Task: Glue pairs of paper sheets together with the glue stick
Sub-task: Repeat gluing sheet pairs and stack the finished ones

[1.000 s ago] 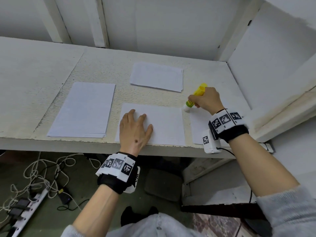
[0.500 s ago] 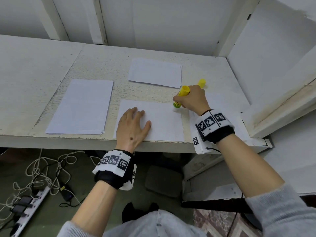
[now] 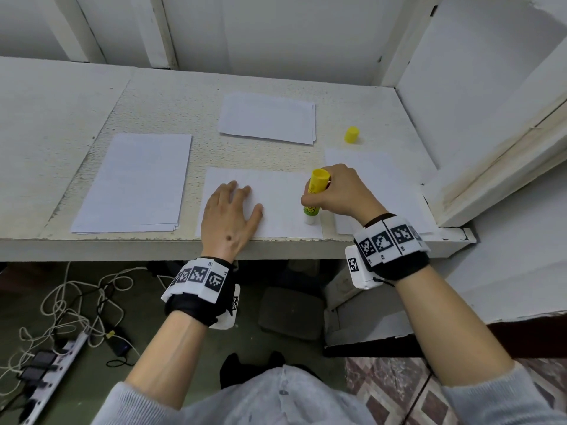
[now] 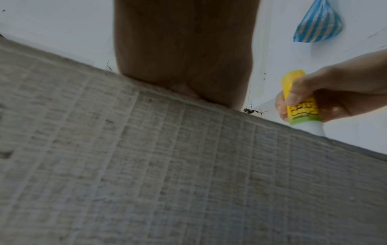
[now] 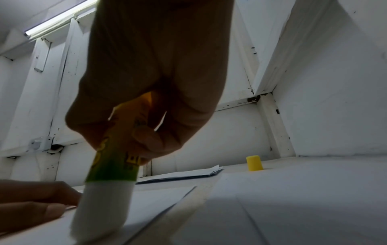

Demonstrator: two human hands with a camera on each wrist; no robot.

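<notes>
A white sheet (image 3: 276, 197) lies at the bench's front edge, and my left hand (image 3: 230, 216) presses flat on its left half with straight fingers. My right hand (image 3: 334, 191) grips a yellow-and-green glue stick (image 3: 314, 196), uncapped, its white tip down on the sheet's near right corner. The same stick (image 4: 301, 106) (image 5: 117, 157) shows in both wrist views, fingers curled round its barrel. A second sheet (image 3: 377, 179) lies just to the right, partly under my right wrist. The yellow cap (image 3: 351, 135) (image 5: 254, 163) stands alone farther back.
A stack of sheets (image 3: 135, 182) lies at the left and another stack (image 3: 267, 118) at the back centre. White walls close the bench (image 3: 153, 96) at the back and right. Cables and a power strip (image 3: 46, 372) lie on the floor below.
My right hand has carried the glue stick from the sheet's far right corner toward me, down to its near right corner. The left hand has stayed on the sheet.
</notes>
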